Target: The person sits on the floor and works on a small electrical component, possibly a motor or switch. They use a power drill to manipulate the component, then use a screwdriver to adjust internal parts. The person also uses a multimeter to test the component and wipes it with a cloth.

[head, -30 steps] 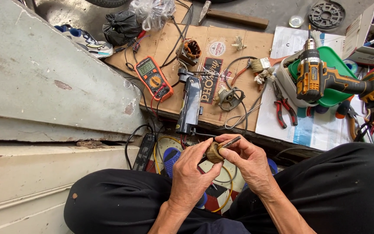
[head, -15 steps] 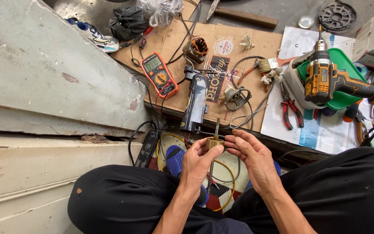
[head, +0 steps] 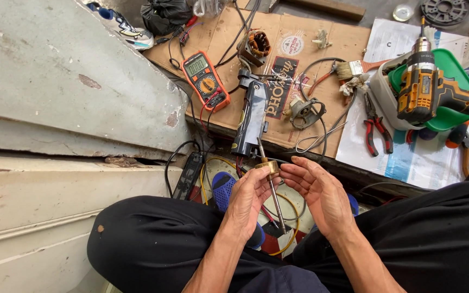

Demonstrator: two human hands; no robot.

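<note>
Cardboard (head: pixel 321 95) lies flat on a rough concrete floor, with a grey slab (head: pixel 66 81) rising at the left, and the person sits cross-legged in black trousers before it. On the cardboard sit an orange multimeter (head: pixel 205 80), a dark tool housing (head: pixel 251 116), a wound stator (head: pixel 254 48) and a small metal part (head: pixel 303 110) ringed by loose wires. Off to the right are a brush (head: pixel 354 69), red pliers (head: pixel 376 126) on a sheet of paper, and a yellow drill (head: pixel 427 89) resting in a green tub (head: pixel 451 68).

The left hand (head: pixel 248 201) now pinches a brass collar (head: pixel 267 166) between thumb and fingertips, with a thin steel shaft (head: pixel 272 190) running through it, one end pointing up toward the housing and the other down toward the lap. 1 second ago both hands gripped the part close together, the shaft lying nearly level; half a second ago it had swung upright between them. Now the right hand (head: pixel 318 192) has let go: it hangs just beside the shaft, palm turned inward, fingers loosely curled and slightly spread, holding nothing. So the part rests in 1 hand alone, above the knees, turned so its length can be looked over.
</note>
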